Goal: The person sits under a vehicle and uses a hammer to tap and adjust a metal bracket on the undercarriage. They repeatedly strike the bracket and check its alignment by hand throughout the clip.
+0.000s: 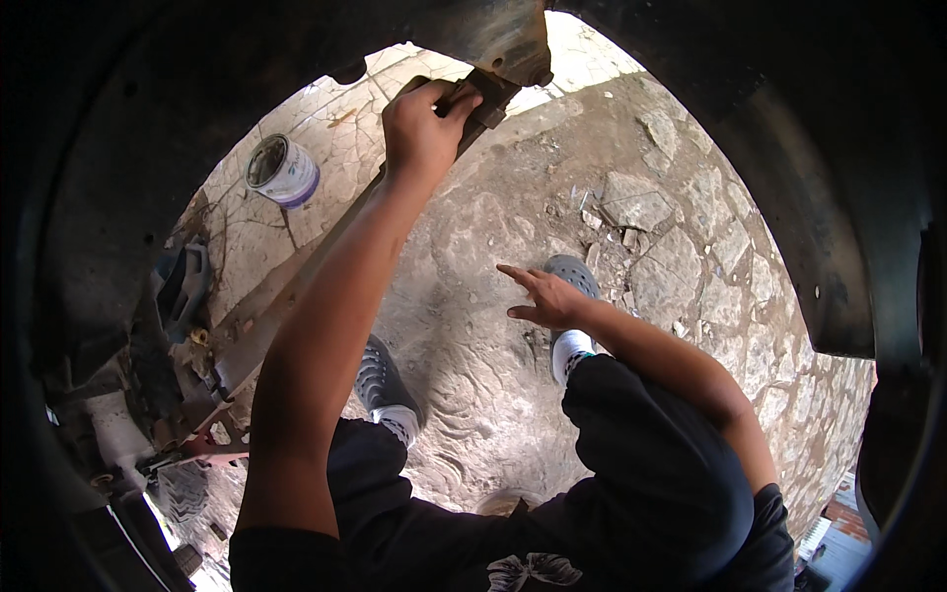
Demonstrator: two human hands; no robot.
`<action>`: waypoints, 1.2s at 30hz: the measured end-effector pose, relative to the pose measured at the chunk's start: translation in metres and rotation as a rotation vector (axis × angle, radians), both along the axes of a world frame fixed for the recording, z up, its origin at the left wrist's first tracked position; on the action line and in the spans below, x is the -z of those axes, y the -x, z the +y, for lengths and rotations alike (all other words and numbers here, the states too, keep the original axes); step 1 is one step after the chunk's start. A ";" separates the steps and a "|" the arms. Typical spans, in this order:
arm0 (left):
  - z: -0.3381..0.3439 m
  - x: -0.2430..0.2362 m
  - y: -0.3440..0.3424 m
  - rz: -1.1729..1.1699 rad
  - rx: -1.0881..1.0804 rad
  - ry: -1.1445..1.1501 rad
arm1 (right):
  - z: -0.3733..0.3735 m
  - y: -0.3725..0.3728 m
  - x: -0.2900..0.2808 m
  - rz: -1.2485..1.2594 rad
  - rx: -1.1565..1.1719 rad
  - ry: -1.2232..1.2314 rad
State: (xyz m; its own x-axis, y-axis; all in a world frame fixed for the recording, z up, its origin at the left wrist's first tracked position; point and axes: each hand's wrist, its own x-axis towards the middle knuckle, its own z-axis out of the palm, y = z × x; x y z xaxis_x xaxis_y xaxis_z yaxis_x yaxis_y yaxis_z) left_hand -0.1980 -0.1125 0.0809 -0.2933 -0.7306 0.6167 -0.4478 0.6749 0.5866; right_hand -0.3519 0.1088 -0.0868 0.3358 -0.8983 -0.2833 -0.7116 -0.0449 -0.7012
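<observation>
My left hand point(422, 130) reaches up and away, its fingers curled round a dark metal bracket point(487, 99). The bracket lies just under a metal tab with a hole point(515, 65) on the edge of a dark curved panel point(247, 69). Part of the bracket is hidden behind my fingers. My right hand point(548, 298) holds nothing; its fingers are stretched out and apart. It hovers by my grey clog point(570, 270), over the dusty ground point(483, 326).
A white and purple paint can point(286, 173) stands on cracked paving at the left. Dark mechanical parts point(182, 296) crowd the left side. Rough stones point(641, 202) and rubble cover the ground at the right. The dark panel arches overhead and down the right side point(809, 227).
</observation>
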 end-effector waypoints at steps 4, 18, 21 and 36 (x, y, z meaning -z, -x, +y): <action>0.007 -0.007 0.005 -0.037 -0.051 -0.023 | -0.002 -0.006 -0.003 0.077 -0.011 -0.037; 0.003 -0.032 0.008 -0.033 -0.074 -0.454 | 0.003 0.004 0.018 0.129 -0.040 -0.072; 0.005 -0.020 0.009 -0.049 -0.096 -0.312 | 0.002 0.002 0.011 0.151 -0.032 -0.126; -0.004 -0.006 0.012 0.063 -0.049 -0.106 | 0.001 -0.004 0.016 0.168 -0.077 -0.100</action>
